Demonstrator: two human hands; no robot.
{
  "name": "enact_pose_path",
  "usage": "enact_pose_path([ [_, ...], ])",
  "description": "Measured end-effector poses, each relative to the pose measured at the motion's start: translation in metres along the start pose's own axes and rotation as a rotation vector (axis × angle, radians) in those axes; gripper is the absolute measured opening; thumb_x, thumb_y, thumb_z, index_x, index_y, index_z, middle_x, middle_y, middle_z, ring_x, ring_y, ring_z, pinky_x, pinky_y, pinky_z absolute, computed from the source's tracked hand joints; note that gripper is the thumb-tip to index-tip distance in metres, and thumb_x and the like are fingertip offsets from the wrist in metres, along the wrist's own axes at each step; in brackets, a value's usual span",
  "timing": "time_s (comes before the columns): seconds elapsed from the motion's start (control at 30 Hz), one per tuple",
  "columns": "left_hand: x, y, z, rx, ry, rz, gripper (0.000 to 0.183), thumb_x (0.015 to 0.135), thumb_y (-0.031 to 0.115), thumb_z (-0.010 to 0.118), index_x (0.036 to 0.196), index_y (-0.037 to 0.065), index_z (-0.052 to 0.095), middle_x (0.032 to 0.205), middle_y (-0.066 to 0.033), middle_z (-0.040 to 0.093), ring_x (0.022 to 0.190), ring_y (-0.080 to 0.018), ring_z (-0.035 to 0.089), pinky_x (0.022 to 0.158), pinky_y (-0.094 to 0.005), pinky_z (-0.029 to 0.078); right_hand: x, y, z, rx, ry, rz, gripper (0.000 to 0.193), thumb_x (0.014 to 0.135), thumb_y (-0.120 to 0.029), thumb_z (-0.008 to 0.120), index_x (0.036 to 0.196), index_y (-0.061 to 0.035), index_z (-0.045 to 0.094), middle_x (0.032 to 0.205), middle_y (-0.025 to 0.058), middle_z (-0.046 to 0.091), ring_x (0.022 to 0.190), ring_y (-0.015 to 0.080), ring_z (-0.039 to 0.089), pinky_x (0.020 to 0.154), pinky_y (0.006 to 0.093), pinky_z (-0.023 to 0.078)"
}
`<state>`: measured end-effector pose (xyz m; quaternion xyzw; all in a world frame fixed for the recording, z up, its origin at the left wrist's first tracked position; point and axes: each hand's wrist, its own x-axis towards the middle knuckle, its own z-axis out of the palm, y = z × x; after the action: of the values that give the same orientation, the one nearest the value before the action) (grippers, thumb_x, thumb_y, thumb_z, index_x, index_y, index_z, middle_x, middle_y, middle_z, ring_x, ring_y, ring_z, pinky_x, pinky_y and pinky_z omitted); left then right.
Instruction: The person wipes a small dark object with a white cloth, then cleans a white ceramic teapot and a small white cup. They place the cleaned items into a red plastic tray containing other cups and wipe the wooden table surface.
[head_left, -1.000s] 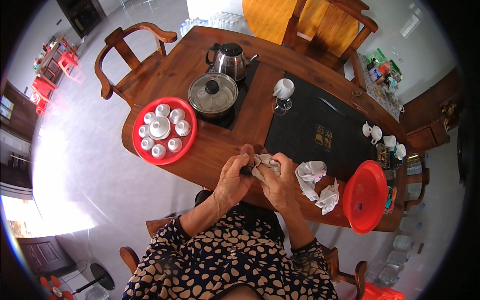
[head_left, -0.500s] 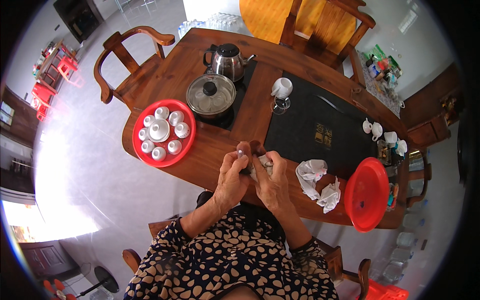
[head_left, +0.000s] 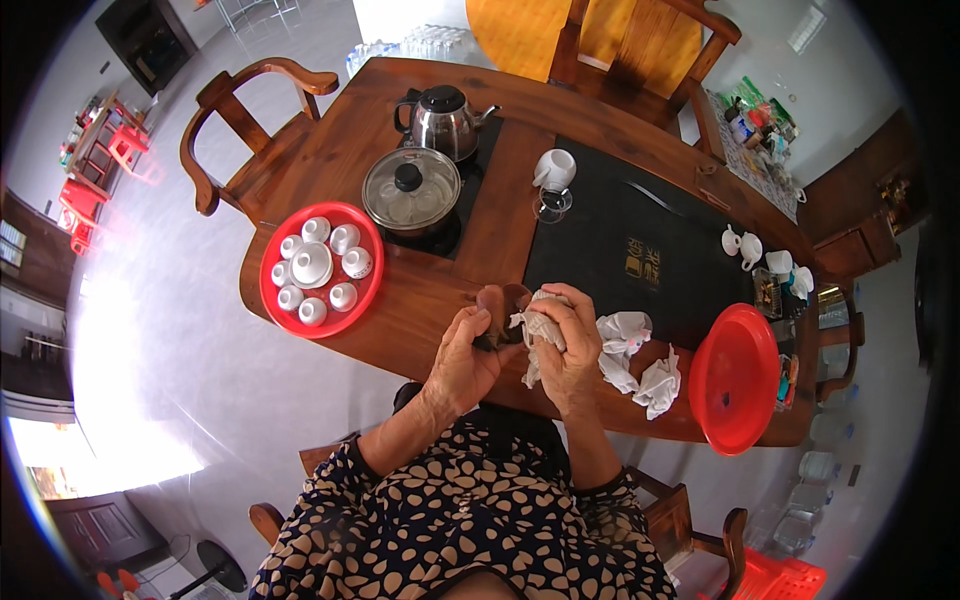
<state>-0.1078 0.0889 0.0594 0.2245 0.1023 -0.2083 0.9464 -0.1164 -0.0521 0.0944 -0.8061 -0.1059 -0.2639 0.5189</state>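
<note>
Near the front edge of the wooden table, my left hand [head_left: 462,362] is closed round a small dark brown rounded piece [head_left: 492,305]. Fingers cover much of it, so I cannot tell its exact kind. Beside it, my right hand [head_left: 572,345] grips a crumpled white tissue [head_left: 541,328], which lies close against the brown piece's right side. More crumpled white tissues [head_left: 659,384] rest on the table just right of my right hand. To the left, a round red tray [head_left: 372,284] bears several upturned white cups around a white lidded bowl [head_left: 311,264].
A glass-lidded pot [head_left: 411,205] and a steel kettle [head_left: 443,130] stand on the far left side. A white cup [head_left: 555,168] and a small glass vessel [head_left: 552,204] sit on the black tea board [head_left: 600,240]. An empty-looking red basin [head_left: 735,345] overhangs the front right edge.
My right hand has shifted right, away from my left, and more of the white tissue shows in it. My left hand keeps its hold on the brown piece.
</note>
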Motion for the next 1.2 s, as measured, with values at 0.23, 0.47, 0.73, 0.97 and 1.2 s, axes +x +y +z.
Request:
enact_pose_path([
  [0.23,-0.001,0.007,-0.004,-0.009,0.058,-0.012,0.028,0.093,0.023,0.05,0.113,0.004,0.055,0.121,-0.012,0.056,0.114,-0.0273,0.054,0.096,-0.0439,0.05,-0.009,0.003,-0.005,0.063,-0.063,0.104,0.026,0.074,0.008,0.059,0.099,-0.0003,0.06,0.099,0.0104,0.057,0.09,0.0184,0.059,0.076,0.0298,0.049],
  [0.47,-0.001,0.019,0.002,-0.197,-0.023,-0.161,0.041,0.093,0.028,0.05,0.128,0.006,0.048,0.125,-0.0114,0.054,0.114,-0.0286,0.053,0.1,-0.0452,0.045,-0.012,0.01,-0.013,0.476,0.172,0.499,0.014,0.092,-0.003,0.052,0.106,-0.0017,0.056,0.094,0.0045,0.059,0.074,0.0073,0.056,0.063,0.0195,0.047],
  [0.73,0.0,0.013,-0.005,-0.132,-0.034,-0.195,0.037,0.092,0.031,0.052,0.122,0.01,0.052,0.112,-0.007,0.06,0.104,-0.0221,0.056,0.085,-0.0387,0.048,-0.012,0.001,-0.001,0.438,-0.028,0.323,0.01,0.089,-0.008,0.057,0.093,-0.0004,0.061,0.097,0.0067,0.056,0.08,0.0145,0.057,0.069,0.0266,0.048],
  [0.97,-0.008,0.028,-0.007,-0.096,-0.091,-0.249,0.038,0.092,0.032,0.05,0.122,0.008,0.051,0.102,-0.0065,0.062,0.094,-0.0217,0.058,0.072,-0.0353,0.05,-0.003,-0.005,-0.012,0.921,-0.007,0.633,0.012,0.089,-0.01,0.06,0.084,0.0013,0.062,0.095,0.006,0.057,0.075,0.0079,0.054,0.062,0.0213,0.044],
  [1.2,-0.021,0.027,-0.013,-0.005,-0.138,-0.238,0.042,0.094,0.032,0.048,0.125,0.004,0.048,0.104,-0.0097,0.061,0.088,-0.0207,0.061,0.067,-0.0317,0.054,0.0,-0.02,-0.003,0.293,-0.217,0.21,0.01,0.076,0.004,0.066,0.081,-0.0003,0.058,0.092,0.0064,0.054,0.081,0.0124,0.054,0.07,0.0256,0.044],
])
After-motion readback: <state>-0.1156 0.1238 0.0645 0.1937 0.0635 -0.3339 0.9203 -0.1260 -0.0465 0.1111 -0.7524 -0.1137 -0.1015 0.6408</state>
